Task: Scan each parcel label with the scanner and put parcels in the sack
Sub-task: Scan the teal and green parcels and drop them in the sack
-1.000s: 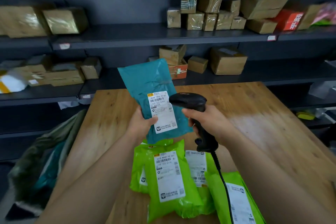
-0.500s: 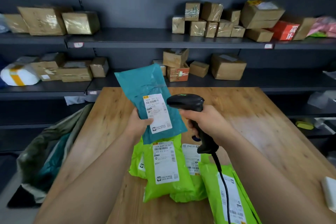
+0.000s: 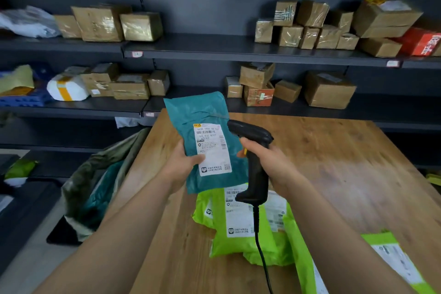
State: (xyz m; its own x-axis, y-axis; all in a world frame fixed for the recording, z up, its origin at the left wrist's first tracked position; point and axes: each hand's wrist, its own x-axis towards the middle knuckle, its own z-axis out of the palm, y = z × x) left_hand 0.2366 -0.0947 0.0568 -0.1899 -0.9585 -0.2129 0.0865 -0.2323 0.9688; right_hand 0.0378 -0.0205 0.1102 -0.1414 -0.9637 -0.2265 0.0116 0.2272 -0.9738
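Fingers [image 3: 248,147] of the right hand [image 3: 267,162] curl round the scanner [image 3: 253,133] handle, forefinger at the orange trigger. This is a pistol grip, so the nose can be aimed from the wrist alone. The left hand [image 3: 182,164] pinches the teal parcel [image 3: 202,114] at its lower left edge. Its thumb overlaps a corner of the label [image 3: 212,148], and the other fingers are hidden behind. The parcel is held upright above the table [image 3: 334,162] with the label toward the camera. The barcode at the label's top is clear of the thumb, presumably so that it can be read. The scanner nose stands just beside the label's upper right edge and points leftward across it. The step in hand appears to be the scan itself, though whether a beam falls on the code cannot be told. Green parcels [image 3: 238,234] lie label-up below the hands, probably awaiting their turn, and the cable [image 3: 259,241] trails over them. The sack [image 3: 95,186] gapes at the table's left edge, on the left hand's side, so a scanned parcel need only be swung sideways and dropped.
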